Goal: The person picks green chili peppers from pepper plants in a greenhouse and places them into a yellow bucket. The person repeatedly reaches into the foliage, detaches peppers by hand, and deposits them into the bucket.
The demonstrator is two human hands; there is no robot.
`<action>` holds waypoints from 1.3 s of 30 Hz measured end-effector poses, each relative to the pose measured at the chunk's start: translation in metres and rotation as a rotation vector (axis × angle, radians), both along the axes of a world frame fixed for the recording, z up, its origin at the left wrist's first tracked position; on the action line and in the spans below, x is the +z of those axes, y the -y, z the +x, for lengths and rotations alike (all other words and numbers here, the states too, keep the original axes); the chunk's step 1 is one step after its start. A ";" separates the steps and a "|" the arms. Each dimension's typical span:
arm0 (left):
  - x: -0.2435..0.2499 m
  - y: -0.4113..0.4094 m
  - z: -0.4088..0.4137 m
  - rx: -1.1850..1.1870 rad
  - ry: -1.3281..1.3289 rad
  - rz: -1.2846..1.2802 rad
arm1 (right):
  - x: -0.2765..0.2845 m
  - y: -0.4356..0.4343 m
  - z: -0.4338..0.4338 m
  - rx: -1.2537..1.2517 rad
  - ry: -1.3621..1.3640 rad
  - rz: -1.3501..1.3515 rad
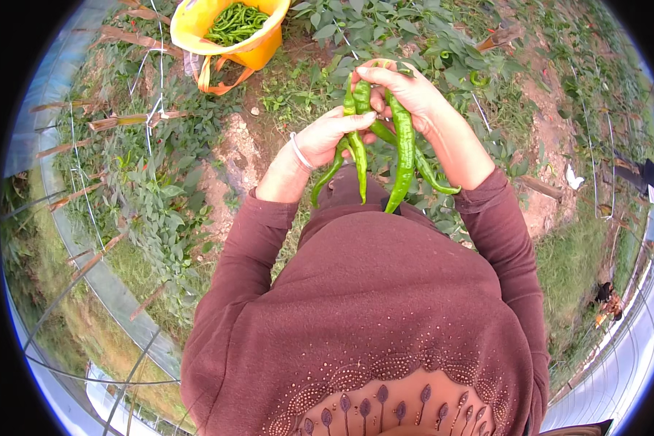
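Both hands are close together in front of me, among long green chili peppers. My left hand, with a white band at the wrist, grips several peppers, their tips hanging down below the thumb. My right hand holds more peppers by their upper ends, its fingers bent over them; a large, thick one hangs nearest to me and a curved one points to the right. Some fingers of both hands are hidden behind the peppers. Up and to the left, a yellow bucket with orange straps holds many green peppers.
Rows of leafy pepper plants flank bare soil, with wooden stakes and white strings among them. Another stake leans at the right. Clear plastic sheeting and hoops curve along the rim. Part of something dark shows at the far right edge.
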State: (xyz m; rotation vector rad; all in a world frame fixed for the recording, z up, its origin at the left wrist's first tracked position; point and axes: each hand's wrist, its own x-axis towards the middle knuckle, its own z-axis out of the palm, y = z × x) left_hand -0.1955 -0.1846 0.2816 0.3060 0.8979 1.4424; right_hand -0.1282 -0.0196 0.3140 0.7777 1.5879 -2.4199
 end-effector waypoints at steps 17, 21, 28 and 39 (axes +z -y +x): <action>-0.026 -0.029 0.005 0.140 0.353 -0.064 | -0.016 -0.079 -0.008 -0.162 0.048 0.771; -0.046 -0.015 -0.118 0.463 0.229 -0.058 | -0.055 -0.071 0.034 0.330 0.323 1.254; -0.078 0.025 -0.482 0.991 -0.161 -0.727 | -0.080 -0.038 0.164 0.444 0.370 1.044; -0.195 -0.111 -0.051 -0.298 -0.352 -0.534 | -0.046 -0.056 0.483 0.124 0.987 0.782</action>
